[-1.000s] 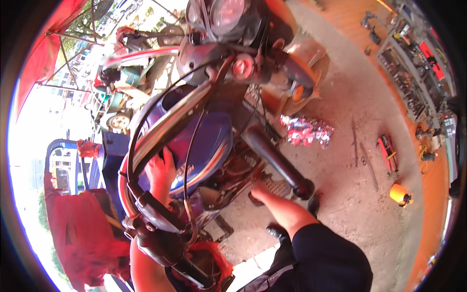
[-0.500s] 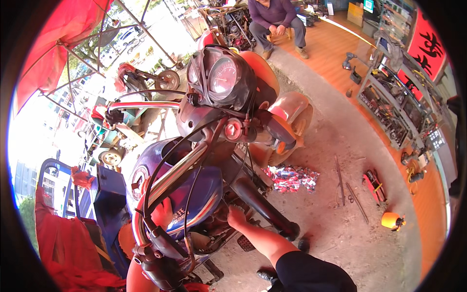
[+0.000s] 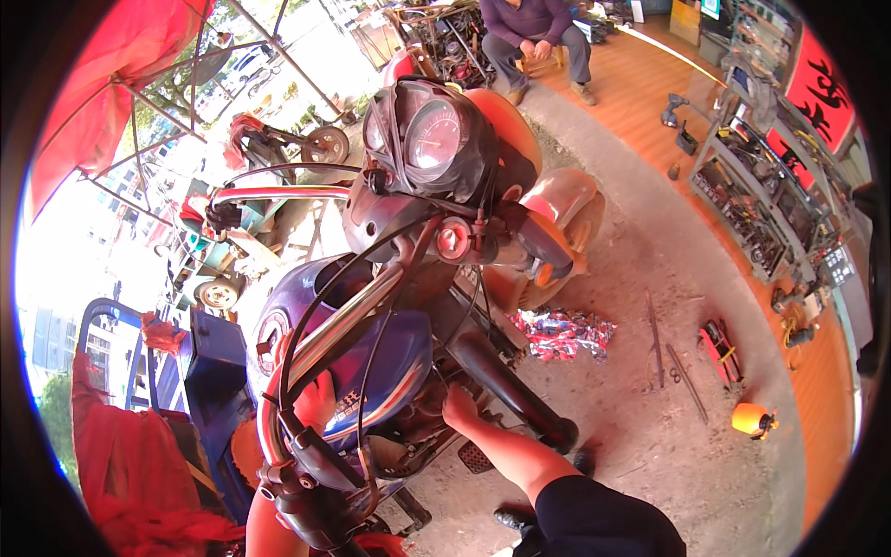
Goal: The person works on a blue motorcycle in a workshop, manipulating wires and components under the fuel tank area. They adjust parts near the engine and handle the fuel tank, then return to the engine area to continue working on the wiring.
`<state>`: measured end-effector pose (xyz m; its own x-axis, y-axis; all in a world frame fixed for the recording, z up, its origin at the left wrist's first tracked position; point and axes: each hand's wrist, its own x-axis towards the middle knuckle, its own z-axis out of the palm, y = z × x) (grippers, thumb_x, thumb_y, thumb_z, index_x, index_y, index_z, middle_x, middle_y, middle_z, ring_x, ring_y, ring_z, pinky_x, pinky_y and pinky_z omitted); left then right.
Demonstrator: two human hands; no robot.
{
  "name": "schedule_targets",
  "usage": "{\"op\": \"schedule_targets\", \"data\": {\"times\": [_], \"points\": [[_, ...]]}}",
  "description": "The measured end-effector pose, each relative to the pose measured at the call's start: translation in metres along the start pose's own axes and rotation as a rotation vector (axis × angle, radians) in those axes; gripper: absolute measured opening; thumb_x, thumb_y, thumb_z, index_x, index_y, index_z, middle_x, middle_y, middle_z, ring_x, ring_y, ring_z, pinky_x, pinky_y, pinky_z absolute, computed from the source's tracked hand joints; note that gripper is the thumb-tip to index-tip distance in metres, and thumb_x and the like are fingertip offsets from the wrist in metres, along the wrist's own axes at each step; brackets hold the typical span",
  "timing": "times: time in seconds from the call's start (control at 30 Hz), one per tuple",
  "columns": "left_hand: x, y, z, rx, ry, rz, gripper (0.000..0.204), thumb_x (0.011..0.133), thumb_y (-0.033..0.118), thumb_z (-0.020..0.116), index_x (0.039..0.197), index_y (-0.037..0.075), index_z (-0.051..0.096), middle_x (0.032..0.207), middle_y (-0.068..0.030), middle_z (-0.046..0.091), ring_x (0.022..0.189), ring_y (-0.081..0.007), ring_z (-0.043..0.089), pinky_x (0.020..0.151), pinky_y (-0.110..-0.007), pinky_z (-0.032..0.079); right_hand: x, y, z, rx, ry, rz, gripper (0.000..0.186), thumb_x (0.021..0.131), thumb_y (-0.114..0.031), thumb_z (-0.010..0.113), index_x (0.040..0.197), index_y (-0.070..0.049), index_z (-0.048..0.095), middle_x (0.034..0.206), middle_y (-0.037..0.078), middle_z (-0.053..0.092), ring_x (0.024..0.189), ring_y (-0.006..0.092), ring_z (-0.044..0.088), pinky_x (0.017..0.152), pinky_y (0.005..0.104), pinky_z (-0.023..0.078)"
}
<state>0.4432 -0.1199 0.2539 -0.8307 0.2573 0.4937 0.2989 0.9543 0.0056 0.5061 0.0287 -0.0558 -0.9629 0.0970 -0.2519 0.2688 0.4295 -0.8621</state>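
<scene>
A motorcycle stands close in front of me, with a blue fuel tank (image 3: 390, 357), a chrome handlebar (image 3: 339, 330) and a round speedometer (image 3: 436, 135). My left hand (image 3: 316, 401) lies flat on the left side of the tank, partly hidden behind the handlebar and its black grip (image 3: 311, 483). My right hand (image 3: 459, 406) reaches in under the tank's right edge, beside the black fork leg (image 3: 515, 395). Its fingertips are hidden among the engine parts.
A seated person (image 3: 536, 28) is at the top. A tool rack (image 3: 756, 209) lines the right side. On the ground lie a crumpled shiny wrapper (image 3: 561, 332), metal rods (image 3: 654, 339), a red tool (image 3: 719, 351) and an orange can (image 3: 750, 418). A blue cart (image 3: 213, 371) stands at my left.
The view has tilted upward, so the speedometer and the shop behind now show. Both hands stay at the tank, the right one a little deeper under it.
</scene>
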Motion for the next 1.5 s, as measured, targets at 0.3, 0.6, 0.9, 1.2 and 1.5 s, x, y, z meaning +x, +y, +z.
{"op": "schedule_targets", "data": {"times": [0.3, 0.6, 0.9, 1.2, 1.5], "points": [[-0.008, -0.003, 0.000, 0.024, -0.024, -0.044, 0.041, 0.081, 0.012, 0.055, 0.121, 0.001, 0.053, 0.120, -0.0244, 0.053, 0.110, -0.0434, 0.050, 0.095, -0.048, 0.039, -0.042, -0.021, -0.008, 1.397, -1.035, 0.896, 0.016, 0.095, -0.022, 0.047, 0.082, -0.014, 0.046, 0.061, -0.004, 0.037, 0.054, 0.0100, 0.037, 0.052, 0.0270, 0.035], [0.008, 0.010, -0.008, 0.005, -0.068, -0.021, 0.048, 0.071, 0.005, 0.055, 0.119, 0.001, 0.055, 0.128, -0.0233, 0.049, 0.119, -0.0421, 0.047, 0.101, -0.049, 0.037, -0.158, 0.103, 0.049, 0.853, -0.324, 1.357, 0.008, 0.089, -0.011, 0.041, 0.086, -0.007, 0.047, 0.071, 0.009, 0.049, 0.057, 0.0264, 0.053, 0.056, 0.0444, 0.052], [-0.008, -0.003, -0.008, 0.186, -0.054, 0.063, 0.049, 0.082, 0.021, 0.057, 0.125, 0.000, 0.048, 0.129, -0.0247, 0.046, 0.116, -0.0447, 0.045, 0.097, -0.052, 0.038, -0.041, 0.043, 0.012, 0.209, -0.256, 0.291, 0.030, 0.083, -0.025, 0.048, 0.081, 0.000, 0.064, 0.071, 0.022, 0.065, 0.071, 0.0362, 0.066, 0.065, 0.0479, 0.052], [0.013, 0.007, -0.008, 0.004, -0.102, 0.096, 0.046, 0.088, 0.017, 0.051, 0.131, 0.001, 0.045, 0.134, -0.0252, 0.042, 0.126, -0.0430, 0.037, 0.105, -0.050, 0.025, 0.036, 0.061, 0.024, -0.296, -0.173, 0.182, 0.029, 0.083, -0.024, 0.052, 0.101, -0.002, 0.060, 0.100, 0.024, 0.064, 0.097, 0.0389, 0.062, 0.084, 0.0471, 0.050], [0.011, -0.004, 0.006, -0.023, -0.136, 0.071, 0.037, 0.087, 0.020, 0.051, 0.118, -0.001, 0.054, 0.110, -0.0254, 0.057, 0.103, -0.0426, 0.053, 0.090, -0.047, 0.040, 0.058, 0.047, 0.034, -0.303, -0.197, 0.199, 0.022, 0.083, -0.014, 0.049, 0.100, -0.005, 0.059, 0.097, 0.021, 0.065, 0.097, 0.0357, 0.063, 0.086, 0.0453, 0.049]]}}
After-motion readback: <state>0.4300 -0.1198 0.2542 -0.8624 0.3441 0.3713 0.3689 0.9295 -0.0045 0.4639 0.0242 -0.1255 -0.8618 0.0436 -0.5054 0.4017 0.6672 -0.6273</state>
